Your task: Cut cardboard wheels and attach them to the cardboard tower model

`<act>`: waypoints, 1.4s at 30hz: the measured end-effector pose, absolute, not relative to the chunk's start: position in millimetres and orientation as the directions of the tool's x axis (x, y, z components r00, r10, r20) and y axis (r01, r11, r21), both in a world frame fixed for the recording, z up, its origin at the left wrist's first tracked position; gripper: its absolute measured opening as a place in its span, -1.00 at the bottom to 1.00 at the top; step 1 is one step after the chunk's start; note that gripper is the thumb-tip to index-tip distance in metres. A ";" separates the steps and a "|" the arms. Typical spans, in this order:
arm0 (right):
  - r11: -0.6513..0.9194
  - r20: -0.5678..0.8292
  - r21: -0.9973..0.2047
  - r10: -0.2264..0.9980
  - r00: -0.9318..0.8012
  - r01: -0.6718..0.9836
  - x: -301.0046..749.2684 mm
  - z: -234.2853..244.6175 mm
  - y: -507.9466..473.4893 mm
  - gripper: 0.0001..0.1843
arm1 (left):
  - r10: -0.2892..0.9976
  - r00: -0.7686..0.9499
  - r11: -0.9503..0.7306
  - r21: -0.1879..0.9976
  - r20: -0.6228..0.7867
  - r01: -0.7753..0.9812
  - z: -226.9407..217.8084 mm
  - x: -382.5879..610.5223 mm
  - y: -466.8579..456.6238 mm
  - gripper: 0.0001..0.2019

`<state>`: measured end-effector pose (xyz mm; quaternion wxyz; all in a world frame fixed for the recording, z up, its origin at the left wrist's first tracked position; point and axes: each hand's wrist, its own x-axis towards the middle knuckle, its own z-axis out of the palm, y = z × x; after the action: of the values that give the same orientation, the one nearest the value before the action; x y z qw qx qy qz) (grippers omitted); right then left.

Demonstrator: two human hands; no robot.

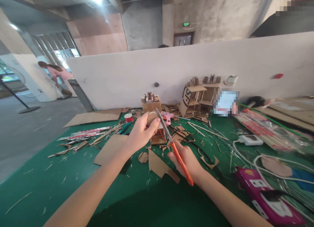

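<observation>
My left hand (141,132) is closed around a small round cardboard piece (153,117), held up above the green table (73,181). My right hand (187,161) grips orange-handled scissors (180,160), and their blades (163,124) reach up to the edge of the cardboard piece. Cardboard offcuts (160,166) lie on the table right below both hands.
A small cardboard box model (151,103), a red thread spool (128,117), a pink glue gun (167,117) and a cardboard shelf model (196,97) stand behind. White cables and a charger (250,140) lie at right, beside a magenta power strip (265,197). A white partition (171,70) backs the table. Far left, a person (57,75) bends over.
</observation>
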<state>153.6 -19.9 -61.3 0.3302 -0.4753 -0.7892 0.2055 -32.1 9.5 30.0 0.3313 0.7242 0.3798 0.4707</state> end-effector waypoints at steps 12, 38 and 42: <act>0.489 0.435 -0.638 0.866 -0.246 0.595 143.3 -62.9 -22.0 -0.76 | 0.854 0.251 -0.516 0.801 0.455 0.304 26.3 -36.4 15.0 -0.73; 0.498 0.464 -0.681 0.861 -0.209 0.537 148.9 -67.3 -18.0 -0.81 | 0.870 0.217 -0.491 0.820 0.443 0.294 34.1 -34.2 8.7 -0.75; 0.537 0.472 -0.663 0.841 -0.265 0.522 152.2 -65.4 -19.1 -0.83 | 0.875 0.205 -0.482 0.835 0.439 0.267 31.0 -34.6 12.1 -0.74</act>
<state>152.2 -19.1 -65.4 0.4157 -0.4413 -0.7718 0.1917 -34.6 12.1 31.0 0.3128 0.7103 0.4017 0.4861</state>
